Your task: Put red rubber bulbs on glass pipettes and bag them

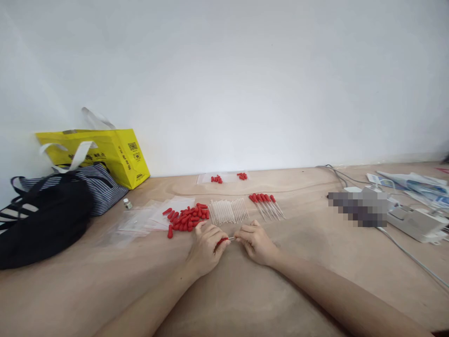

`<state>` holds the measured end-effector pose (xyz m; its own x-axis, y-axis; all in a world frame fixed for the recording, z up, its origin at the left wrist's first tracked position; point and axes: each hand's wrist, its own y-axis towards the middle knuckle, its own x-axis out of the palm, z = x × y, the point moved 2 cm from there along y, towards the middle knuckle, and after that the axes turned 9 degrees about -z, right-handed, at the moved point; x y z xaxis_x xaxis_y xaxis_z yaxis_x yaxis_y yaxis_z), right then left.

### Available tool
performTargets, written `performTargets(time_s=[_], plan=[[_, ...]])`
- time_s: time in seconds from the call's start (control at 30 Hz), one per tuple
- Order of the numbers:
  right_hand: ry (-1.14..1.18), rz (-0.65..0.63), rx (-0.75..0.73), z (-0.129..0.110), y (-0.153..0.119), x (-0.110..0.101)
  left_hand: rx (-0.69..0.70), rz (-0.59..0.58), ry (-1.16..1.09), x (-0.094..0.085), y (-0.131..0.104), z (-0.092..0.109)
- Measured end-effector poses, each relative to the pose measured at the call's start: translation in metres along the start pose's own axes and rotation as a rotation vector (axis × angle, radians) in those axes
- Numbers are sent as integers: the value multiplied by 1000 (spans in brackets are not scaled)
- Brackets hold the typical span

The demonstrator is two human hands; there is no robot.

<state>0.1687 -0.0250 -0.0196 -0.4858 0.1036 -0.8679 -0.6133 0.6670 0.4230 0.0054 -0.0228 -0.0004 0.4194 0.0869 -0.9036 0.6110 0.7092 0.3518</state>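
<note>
My left hand point(209, 243) is closed on a red rubber bulb point(220, 242), whose open end points right. Facing it, my right hand point(256, 242) pinches a thin clear glass dropper tube point(231, 238). The tube's end meets the bulb or lies right at it; the fingers hide the exact joint. Beyond my left hand lies a heap of loose red bulbs point(187, 217). Beside the heap, a row of bare glass tubes point(228, 211) lies side by side. Several droppers with red bulbs fitted point(267, 206) lie in a row beyond my right hand.
Clear plastic bags point(140, 222) and a small vial point(127, 203) lie to the left. A yellow bag point(135, 161), a striped bag point(101, 185) and a black cap point(59, 224) stand farther left. Bagged droppers point(229, 178) lie by the wall. Power adapters point(417, 223) and cables occupy the right.
</note>
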Motion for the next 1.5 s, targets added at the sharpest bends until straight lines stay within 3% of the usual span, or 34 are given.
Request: performTargets(time_s=[0.23, 0.4, 0.5, 0.67, 0.93, 1.13, 1.37, 1.5], plan=[[0, -46, 15, 0, 0, -1, 3, -3, 8, -1, -1, 2], [-156, -42, 61, 4, 2, -13, -22, 50, 87, -3, 1, -2], [-219, 7, 209, 20, 2, -20, -103, 121, 183, -7, 1, -12], [-319, 93, 660, 59, 5, -22, -309, 211, 305, -14, -1, -31], [-386, 51, 798, 72, 28, -8, -499, 235, 350, -20, -5, -45], [-390, -6, 824, 73, 31, -8, -444, 215, 438, -26, -2, -55], [-375, -10, 859, 65, 36, -14, -272, 54, 471, -26, 24, -60], [-342, -48, 904, 60, 47, -12, -259, -5, 492, -23, 36, -62]])
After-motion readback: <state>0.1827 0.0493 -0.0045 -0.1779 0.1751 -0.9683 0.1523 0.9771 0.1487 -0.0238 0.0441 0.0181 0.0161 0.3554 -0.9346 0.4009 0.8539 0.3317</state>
